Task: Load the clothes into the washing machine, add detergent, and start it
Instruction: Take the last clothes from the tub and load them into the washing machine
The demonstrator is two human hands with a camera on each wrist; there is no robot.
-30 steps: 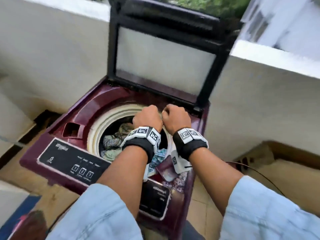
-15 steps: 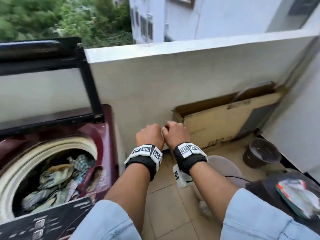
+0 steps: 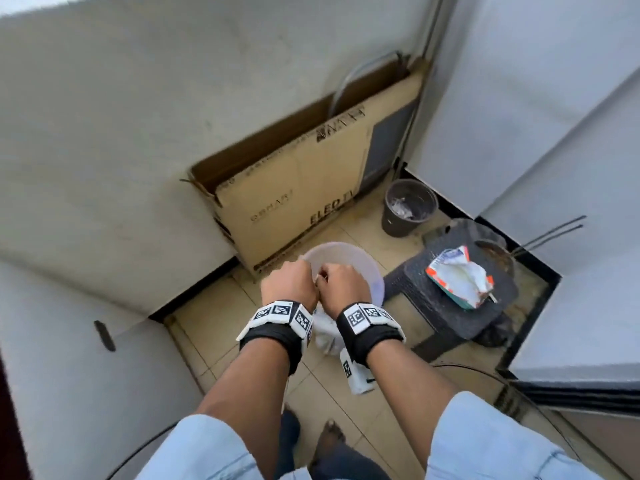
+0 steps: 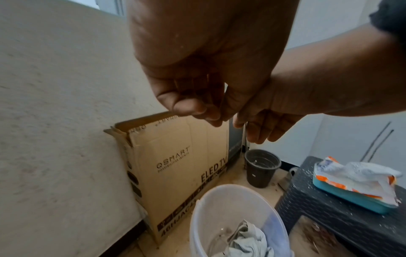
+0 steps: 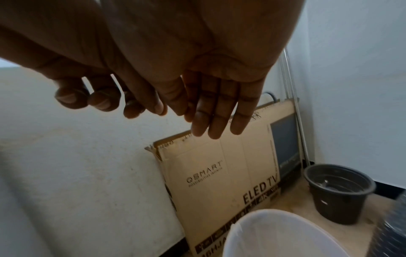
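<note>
1. Two bare hands, held close together above the bucket: the left hand [image 3: 289, 284] and the right hand [image 3: 341, 285].
2. One translucent white plastic bucket [image 4: 222, 196], directly below the hands.
3. One crumpled pale grey cloth [image 4: 248, 241] inside that bucket.
4. One flattened brown cardboard TV box [image 3: 298, 188], leaning on the wall beyond the hands.
5. One small dark grey plastic pot [image 3: 408, 207], beyond the right hand, to its right.
6. One dark woven-pattern plastic stool [image 3: 450, 299], to the right of the right hand.
7. One torn orange-and-white detergent packet [image 3: 459, 282] on the stool.
</note>
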